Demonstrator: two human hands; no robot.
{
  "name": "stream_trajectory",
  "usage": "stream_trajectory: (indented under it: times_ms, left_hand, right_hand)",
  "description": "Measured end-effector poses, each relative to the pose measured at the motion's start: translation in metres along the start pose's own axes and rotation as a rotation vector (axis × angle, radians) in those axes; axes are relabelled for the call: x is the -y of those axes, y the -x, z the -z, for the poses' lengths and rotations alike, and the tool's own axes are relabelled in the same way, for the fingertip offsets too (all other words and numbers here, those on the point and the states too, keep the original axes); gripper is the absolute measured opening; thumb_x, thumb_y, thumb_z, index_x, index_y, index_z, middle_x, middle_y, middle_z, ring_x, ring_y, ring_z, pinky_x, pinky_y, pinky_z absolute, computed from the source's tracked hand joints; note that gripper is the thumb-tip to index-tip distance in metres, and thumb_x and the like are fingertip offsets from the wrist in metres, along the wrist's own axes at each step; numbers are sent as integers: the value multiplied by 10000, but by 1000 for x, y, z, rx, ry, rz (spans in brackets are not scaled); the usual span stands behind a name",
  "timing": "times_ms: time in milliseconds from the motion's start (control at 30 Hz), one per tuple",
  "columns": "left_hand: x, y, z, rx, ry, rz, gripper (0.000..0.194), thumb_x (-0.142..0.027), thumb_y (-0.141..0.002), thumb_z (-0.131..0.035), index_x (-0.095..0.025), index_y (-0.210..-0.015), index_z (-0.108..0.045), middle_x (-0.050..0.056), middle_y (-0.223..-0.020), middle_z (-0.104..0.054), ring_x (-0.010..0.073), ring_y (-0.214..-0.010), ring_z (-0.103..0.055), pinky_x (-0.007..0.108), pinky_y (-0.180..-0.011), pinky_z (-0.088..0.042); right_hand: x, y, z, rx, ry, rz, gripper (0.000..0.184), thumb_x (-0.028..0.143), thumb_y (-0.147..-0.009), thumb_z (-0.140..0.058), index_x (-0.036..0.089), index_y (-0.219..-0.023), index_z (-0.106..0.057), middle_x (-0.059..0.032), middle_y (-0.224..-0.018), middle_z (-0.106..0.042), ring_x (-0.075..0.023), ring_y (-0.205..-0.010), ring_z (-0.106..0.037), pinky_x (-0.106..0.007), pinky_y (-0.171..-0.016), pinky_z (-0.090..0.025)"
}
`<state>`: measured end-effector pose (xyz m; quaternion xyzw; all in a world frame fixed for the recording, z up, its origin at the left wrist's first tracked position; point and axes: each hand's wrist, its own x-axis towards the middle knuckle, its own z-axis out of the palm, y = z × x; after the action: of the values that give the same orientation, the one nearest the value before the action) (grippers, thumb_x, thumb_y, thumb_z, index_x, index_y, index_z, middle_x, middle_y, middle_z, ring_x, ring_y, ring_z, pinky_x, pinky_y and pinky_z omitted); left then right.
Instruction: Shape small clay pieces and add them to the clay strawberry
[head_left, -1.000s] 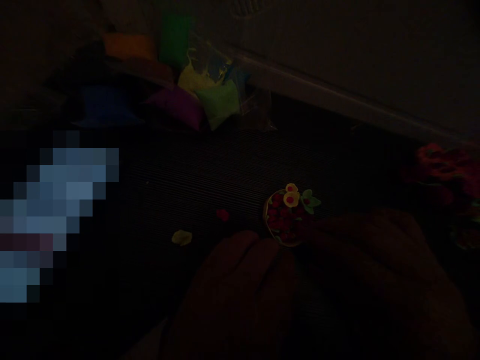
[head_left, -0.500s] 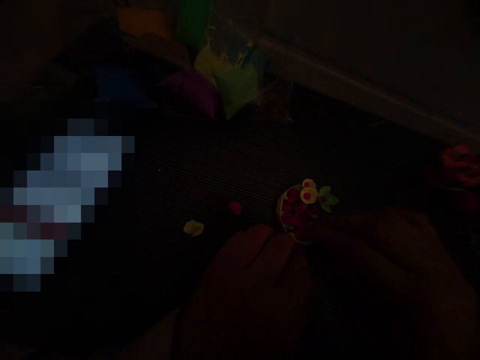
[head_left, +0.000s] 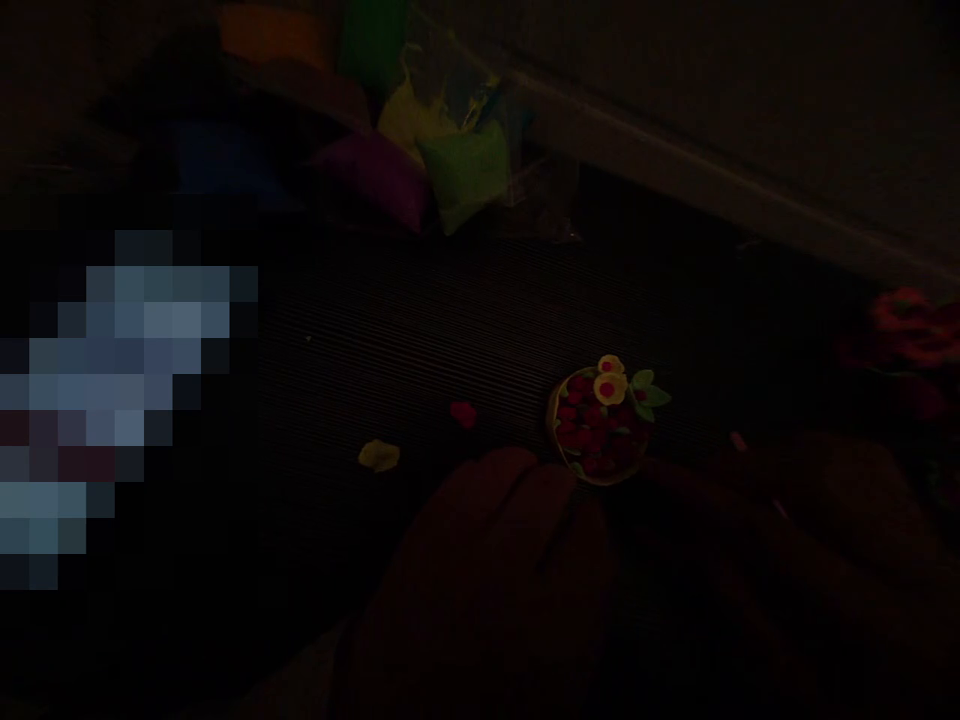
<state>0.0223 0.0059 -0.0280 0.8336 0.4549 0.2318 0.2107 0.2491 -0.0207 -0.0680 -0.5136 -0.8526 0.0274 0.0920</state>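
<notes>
While the round dish [head_left: 592, 440] on the dark surface [head_left: 450, 330] is apparently steadied by the left hand [head_left: 487, 570], the right hand [head_left: 825, 540] is held just beside the dish, both grips being indiscernible, and light fingertip contact is judged necessary.

1. A round piece [head_left: 598, 437], yellow-rimmed and filled with dark red balls, is seen on the dark, lined surface [head_left: 420, 330].
2. Its upper edge is topped by two yellow flowers [head_left: 610, 388] with red centres, flanked by green leaves [head_left: 649, 390].
3. A flat yellow piece [head_left: 379, 456] and a small red piece [head_left: 463, 413] are seen lying loose, apart, leftward.
</notes>
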Motion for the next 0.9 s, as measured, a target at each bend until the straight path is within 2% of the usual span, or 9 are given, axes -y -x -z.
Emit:
stream_trajectory:
  times_ms: [67, 133, 200, 300, 467, 700, 900]
  left_hand:
    - [0, 0, 1, -2, 11, 8, 248, -133, -777, -379, -191, -748, -619, 12, -745, -644, 174, -720, -569, 315, -628, -510]
    - [0, 0, 4, -7, 15, 18, 250, -139, -778, -377, -191, -801, -621, 11, -757, -647, 181, -730, -574, 325, -633, -512]
    - [1, 0, 5, -6, 15, 18, 254, -144, -781, -375, -195, -805, -622, 9, -759, -649, 181, -725, -577, 322, -618, -512]
    - [2, -1, 5, -5, 2, 7, 257, -152, -788, -371, -193, -805, -624, 12, -772, -652, 185, -740, -579, 324, -618, -510]
    - [2, 0, 1, -33, -29, 7, 254, -167, -792, -382, -185, -873, -623, 13, -797, -657, 192, -765, -579, 334, -645, -509]
    - [2, 1, 1, 5, -56, -2, 260, -148, -781, -385, -184, -883, -621, 18, -757, -649, 181, -681, -565, 323, -580, -507]
    - [4, 1, 0, -4, -67, -18, 270, -156, -787, -376, -188, -910, -614, 22, -789, -648, 189, -737, -579, 335, -637, -517]
  right_hand:
    - [16, -19, 19, 49, 0, 50, 357, 242, -799, -451, 267, -1154, -478, -52, -903, -577, -212, -762, -493, -440, -726, -358]
    - [32, -40, 39, 9, 14, 112, 288, 168, -816, -401, 223, -1073, -519, -52, -796, -558, -181, -657, -437, -409, -647, -349]
    - [41, -53, 49, -13, 58, 122, 266, 151, -812, -414, 205, -1047, -525, -54, -794, -550, -181, -667, -430, -396, -638, -344]
    - [40, -55, 46, 3, 74, 160, 255, 173, -814, -426, 196, -1051, -517, -56, -823, -553, -180, -680, -447, -392, -642, -338]
    - [37, -51, 38, -8, 81, 125, 223, 236, -846, -362, 210, -990, -531, -48, -783, -570, -181, -659, -452, -385, -643, -330]
    - [39, -56, 42, -9, 58, 145, 224, 205, -842, -366, 178, -983, -537, -60, -778, -592, -184, -645, -457, -381, -631, -335]
    - [39, -54, 38, -27, 31, 149, 224, 181, -818, -412, 147, -996, -544, -67, -789, -600, -178, -651, -485, -405, -662, -340]
